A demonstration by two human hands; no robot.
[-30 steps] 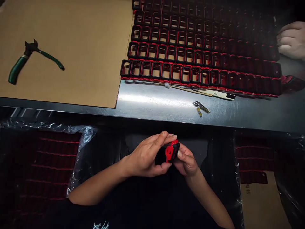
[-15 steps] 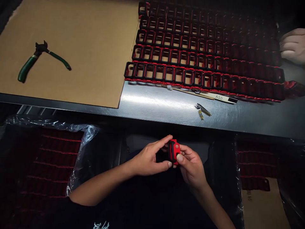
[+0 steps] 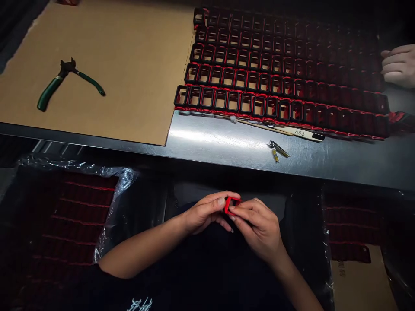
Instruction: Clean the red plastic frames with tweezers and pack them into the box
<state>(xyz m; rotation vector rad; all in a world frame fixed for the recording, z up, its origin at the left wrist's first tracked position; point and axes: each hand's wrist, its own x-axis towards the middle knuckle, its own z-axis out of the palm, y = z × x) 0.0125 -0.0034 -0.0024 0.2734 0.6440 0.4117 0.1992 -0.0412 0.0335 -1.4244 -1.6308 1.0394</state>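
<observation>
A small red and black frame-shaped part is held between my two hands, below the table's front edge. My left hand grips its left side with the thumb on top. From the right, my right hand pinches the part, with fingertips at its opening. Rows of similar red and black parts stand on the table beyond my hands.
Green-handled cutters lie on cardboard. Tweezers marked A55, a cotton-tipped stick and small metal pieces lie on the metal table. Plastic-lined boxes flank me. Another person's hand rests at the right.
The part has been turned so that its opening shows. My left thumb has moved up onto it, and my right fingers have shifted to its opening. The view has moved slightly.
</observation>
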